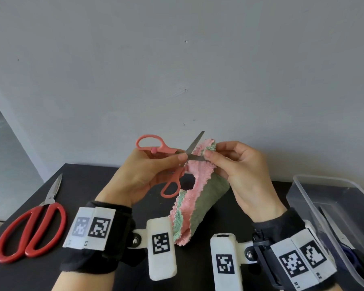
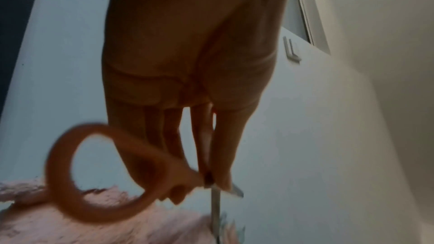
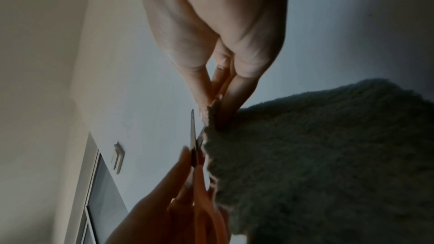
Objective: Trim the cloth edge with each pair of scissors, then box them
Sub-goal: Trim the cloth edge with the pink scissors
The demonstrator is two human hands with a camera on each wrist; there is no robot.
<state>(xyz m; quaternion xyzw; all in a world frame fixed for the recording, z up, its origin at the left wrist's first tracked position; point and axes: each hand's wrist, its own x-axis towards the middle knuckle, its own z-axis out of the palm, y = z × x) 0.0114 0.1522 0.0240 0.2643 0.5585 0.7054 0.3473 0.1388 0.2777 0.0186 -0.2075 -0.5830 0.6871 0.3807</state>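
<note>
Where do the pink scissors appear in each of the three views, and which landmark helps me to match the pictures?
Head view: the pink scissors are at centre, held in the left hand, blades open at the cloth edge.
Left wrist view: lower left, the handle loop large and blurred.
Right wrist view: bottom centre, a blade pointing up.
Shared landmark: the cloth edge beside the blades.
</note>
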